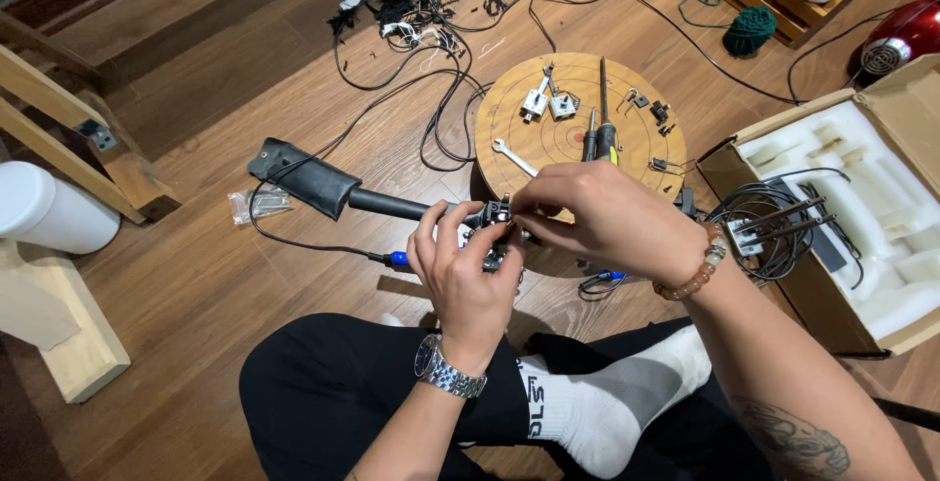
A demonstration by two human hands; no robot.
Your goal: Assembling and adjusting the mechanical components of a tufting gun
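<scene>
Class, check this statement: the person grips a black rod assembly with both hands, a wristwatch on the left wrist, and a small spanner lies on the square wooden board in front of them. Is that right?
Not quite. The head view shows the wooden board is round, not square. The rest holds: left hand and right hand grip the black rod assembly, the wristwatch sits on the left wrist, and the small spanner lies on the board.

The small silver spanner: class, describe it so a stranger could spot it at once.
Find the round wooden disc on the floor beyond the person's hands. On its left part lies the small silver spanner, flat and bare metal, unlike the dark-handled screwdrivers beside it.
</scene>
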